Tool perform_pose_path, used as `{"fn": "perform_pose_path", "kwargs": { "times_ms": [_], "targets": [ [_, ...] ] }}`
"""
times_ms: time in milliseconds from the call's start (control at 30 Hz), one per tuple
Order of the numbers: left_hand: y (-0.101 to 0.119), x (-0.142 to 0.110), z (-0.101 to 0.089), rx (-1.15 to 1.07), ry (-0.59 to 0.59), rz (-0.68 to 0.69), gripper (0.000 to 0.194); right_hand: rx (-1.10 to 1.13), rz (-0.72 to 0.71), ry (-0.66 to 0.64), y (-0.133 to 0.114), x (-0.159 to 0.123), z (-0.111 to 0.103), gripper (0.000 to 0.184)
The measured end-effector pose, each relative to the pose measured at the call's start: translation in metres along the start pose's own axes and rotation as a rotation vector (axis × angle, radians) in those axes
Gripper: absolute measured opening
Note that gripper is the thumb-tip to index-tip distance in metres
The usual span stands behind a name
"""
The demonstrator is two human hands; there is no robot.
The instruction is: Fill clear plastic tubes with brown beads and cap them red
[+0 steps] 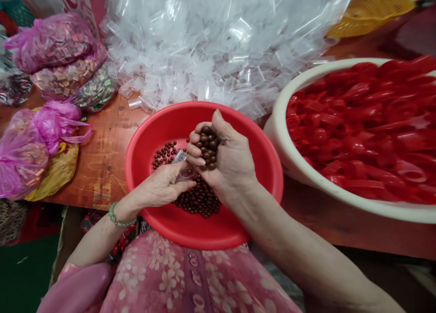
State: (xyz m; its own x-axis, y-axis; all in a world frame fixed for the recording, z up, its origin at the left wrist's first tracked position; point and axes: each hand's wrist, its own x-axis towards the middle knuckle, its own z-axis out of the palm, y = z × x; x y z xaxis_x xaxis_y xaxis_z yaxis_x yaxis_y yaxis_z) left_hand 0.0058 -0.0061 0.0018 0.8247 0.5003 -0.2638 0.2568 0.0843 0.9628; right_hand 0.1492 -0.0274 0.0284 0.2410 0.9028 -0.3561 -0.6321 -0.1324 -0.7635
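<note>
The right hand (231, 163) curls narrowly around small, round, dark brown beads (207, 148), which look hard and apt to roll, while the left hand (163, 184) pinches a light, thin clear plastic tube (184, 173) by its body above a round red plastic basin (262, 167).

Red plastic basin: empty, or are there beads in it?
Not empty: a heap of dark brown beads lies on the floor of the red plastic basin.
</note>
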Motion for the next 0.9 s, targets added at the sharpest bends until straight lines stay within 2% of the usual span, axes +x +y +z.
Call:
{"fn": "perform_pose_path", "kwargs": {
  "times_ms": [300,633,733,833,900],
  "targets": [
    [-0.006,0.007,-0.002,-0.005,-0.076,0.056,0.018,-0.009,-0.041,0.028,0.007,-0.008,0.007,0.045],
    [-0.003,0.009,-0.005,-0.008,0.002,-0.036,0.013,-0.086,-0.097,0.014,0.007,-0.006,0.006,0.049],
    [-0.002,0.011,-0.004,-0.032,-0.034,-0.026,0.008,-0.090,-0.106,0.024,0.007,-0.004,0.003,0.049],
    [-0.002,0.011,-0.004,-0.075,-0.085,-0.047,0.013,-0.090,-0.105,0.016,0.006,-0.001,-0.003,0.048],
    [-0.002,0.009,-0.004,-0.185,-0.075,-0.079,0.019,-0.100,-0.105,0.008,0.006,-0.001,-0.008,0.045]
  ]
}}
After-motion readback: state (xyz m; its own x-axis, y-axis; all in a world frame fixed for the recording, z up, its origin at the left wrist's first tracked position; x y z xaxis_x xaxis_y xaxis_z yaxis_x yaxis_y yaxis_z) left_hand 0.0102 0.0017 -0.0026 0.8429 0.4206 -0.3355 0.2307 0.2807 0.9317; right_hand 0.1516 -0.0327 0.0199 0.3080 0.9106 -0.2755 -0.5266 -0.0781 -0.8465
